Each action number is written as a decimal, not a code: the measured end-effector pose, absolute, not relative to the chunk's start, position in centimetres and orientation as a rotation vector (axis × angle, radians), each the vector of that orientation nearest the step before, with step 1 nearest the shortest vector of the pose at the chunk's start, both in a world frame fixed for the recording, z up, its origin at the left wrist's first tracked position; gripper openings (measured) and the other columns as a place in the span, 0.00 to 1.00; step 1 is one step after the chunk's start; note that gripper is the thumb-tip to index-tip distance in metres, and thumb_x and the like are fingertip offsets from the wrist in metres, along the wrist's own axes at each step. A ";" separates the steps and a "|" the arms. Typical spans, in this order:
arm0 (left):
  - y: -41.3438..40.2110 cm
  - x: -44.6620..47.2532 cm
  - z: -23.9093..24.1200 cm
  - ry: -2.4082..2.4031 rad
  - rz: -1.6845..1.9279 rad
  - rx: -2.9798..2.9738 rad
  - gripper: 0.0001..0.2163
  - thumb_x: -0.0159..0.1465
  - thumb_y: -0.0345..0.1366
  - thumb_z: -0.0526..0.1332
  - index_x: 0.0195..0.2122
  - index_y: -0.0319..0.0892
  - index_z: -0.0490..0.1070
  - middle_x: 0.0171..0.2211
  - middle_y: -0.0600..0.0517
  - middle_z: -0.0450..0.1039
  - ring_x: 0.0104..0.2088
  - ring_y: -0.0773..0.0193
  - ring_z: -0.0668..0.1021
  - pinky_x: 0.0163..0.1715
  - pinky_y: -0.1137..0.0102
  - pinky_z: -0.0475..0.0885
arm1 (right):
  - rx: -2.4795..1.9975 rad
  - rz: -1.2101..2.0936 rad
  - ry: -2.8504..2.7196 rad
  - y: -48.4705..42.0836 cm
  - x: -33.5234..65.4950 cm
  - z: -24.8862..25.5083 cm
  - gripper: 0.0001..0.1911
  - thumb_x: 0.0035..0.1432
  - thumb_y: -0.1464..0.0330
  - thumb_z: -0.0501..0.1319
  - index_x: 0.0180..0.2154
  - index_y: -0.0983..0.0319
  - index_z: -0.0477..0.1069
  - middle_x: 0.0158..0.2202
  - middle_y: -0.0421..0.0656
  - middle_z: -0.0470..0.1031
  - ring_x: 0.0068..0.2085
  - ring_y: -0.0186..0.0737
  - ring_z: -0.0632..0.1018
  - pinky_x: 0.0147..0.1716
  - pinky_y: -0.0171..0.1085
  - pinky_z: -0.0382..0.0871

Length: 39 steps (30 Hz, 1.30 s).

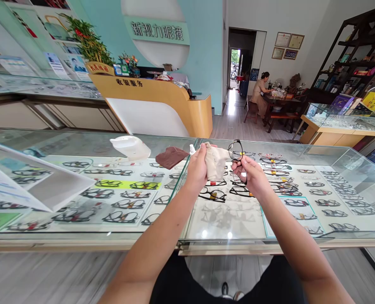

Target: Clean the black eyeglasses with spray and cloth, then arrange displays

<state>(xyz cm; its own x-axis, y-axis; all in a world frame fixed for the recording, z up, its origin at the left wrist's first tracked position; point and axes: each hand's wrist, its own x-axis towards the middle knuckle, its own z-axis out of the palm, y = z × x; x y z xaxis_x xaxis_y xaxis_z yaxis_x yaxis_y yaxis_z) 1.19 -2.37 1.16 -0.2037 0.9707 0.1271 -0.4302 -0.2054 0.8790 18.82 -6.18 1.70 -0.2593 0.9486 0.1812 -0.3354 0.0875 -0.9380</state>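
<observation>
My left hand (197, 165) is closed on a beige cloth (216, 164) that hangs from its fingers over the glass counter. A small white nozzle (192, 149) sticks up beside that hand; I cannot tell whether the hand grips its bottle. In my right hand (253, 174) a pair of dark-framed eyeglasses (236, 160) is pinched, held upright with one lens above the fingers and one below. The cloth's right edge reaches close to the glasses. A brown cloth (171, 157) lies on the glass to the left, near a white plastic container (130, 147).
Rows of eyeglasses (212, 194) lie inside the glass display counter (225, 235). A white folded stand (63, 181) is at left. Beyond are a wooden reception desk (200, 114), another display case (339, 141), and a person (261, 95) seated at a table.
</observation>
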 end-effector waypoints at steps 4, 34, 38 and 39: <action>-2.2 1.3 1.0 0.861 1.616 0.864 0.28 0.56 0.64 0.72 0.39 0.42 0.78 0.36 0.47 0.85 0.36 0.57 0.85 0.34 0.67 0.79 | -0.717 1.478 -1.161 -6.2 18.8 1.9 0.23 0.52 0.47 0.75 0.32 0.56 0.71 0.33 0.42 0.78 0.37 0.40 0.75 0.41 0.39 0.72; -2.5 1.2 1.4 0.690 1.354 0.648 0.20 0.77 0.41 0.53 0.67 0.45 0.69 0.66 0.43 0.75 0.60 0.55 0.82 0.65 0.53 0.74 | -1.102 -0.366 -1.926 -6.5 18.3 -0.5 0.09 0.74 0.67 0.59 0.40 0.58 0.77 0.43 0.46 0.85 0.44 0.47 0.75 0.45 0.45 0.62; -2.5 1.1 1.6 0.702 1.356 0.623 0.23 0.77 0.41 0.53 0.72 0.46 0.64 0.64 0.43 0.77 0.58 0.56 0.82 0.64 0.56 0.75 | -1.170 -0.543 -1.916 -6.7 18.3 -0.6 0.09 0.74 0.68 0.59 0.40 0.59 0.77 0.44 0.45 0.85 0.43 0.46 0.74 0.45 0.45 0.60; -2.6 1.1 1.7 0.689 1.356 0.624 0.24 0.77 0.42 0.53 0.73 0.46 0.63 0.63 0.43 0.77 0.58 0.55 0.82 0.64 0.56 0.75 | -1.190 -0.571 -1.933 -6.6 18.2 -0.7 0.10 0.75 0.67 0.59 0.39 0.59 0.77 0.44 0.45 0.85 0.43 0.46 0.73 0.45 0.45 0.60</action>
<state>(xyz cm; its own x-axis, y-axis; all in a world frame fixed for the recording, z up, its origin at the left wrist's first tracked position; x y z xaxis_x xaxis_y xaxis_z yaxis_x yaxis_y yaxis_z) 1.11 -2.60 1.71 0.0816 0.9933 -0.0821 -0.6517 0.1155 0.7496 18.22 -6.63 -0.69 -0.2574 0.5372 0.8032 0.8873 0.4606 -0.0237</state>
